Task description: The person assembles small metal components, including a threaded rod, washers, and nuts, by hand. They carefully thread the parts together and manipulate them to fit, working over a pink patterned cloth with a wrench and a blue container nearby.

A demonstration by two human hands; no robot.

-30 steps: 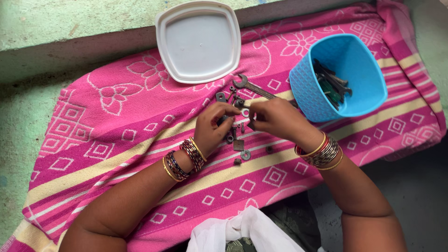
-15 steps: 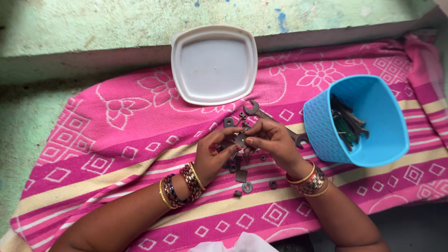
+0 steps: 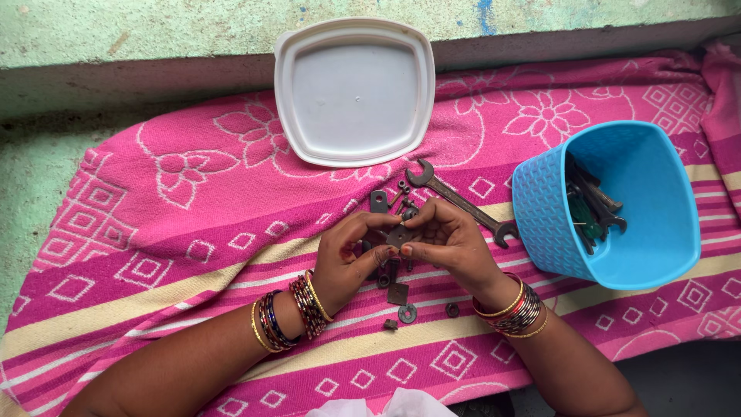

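My left hand [image 3: 349, 259] and my right hand [image 3: 449, 241] meet over a pink patterned towel [image 3: 177, 232]. Together their fingertips pinch a small flat dark metal plate [image 3: 398, 235] with a hole in it. Below and around the hands lie several small metal parts: a washer [image 3: 407, 313], a square plate [image 3: 397, 293], a nut [image 3: 451, 309] and a small bracket [image 3: 378, 201]. A double-ended spanner [image 3: 455, 199] lies just beyond my right hand, partly hidden by it.
An empty white square plastic lid [image 3: 355, 89] rests at the towel's far edge. A blue plastic tub [image 3: 552, 212] with several tools inside stands at the right. Behind the towel runs a worn green ledge [image 3: 154, 38]. White cloth [image 3: 394, 405] shows at the bottom edge.
Both hands have drawn together and lifted the small metal plate off the towel. The camera view has shifted, so the lid and tub sit differently in the frame.
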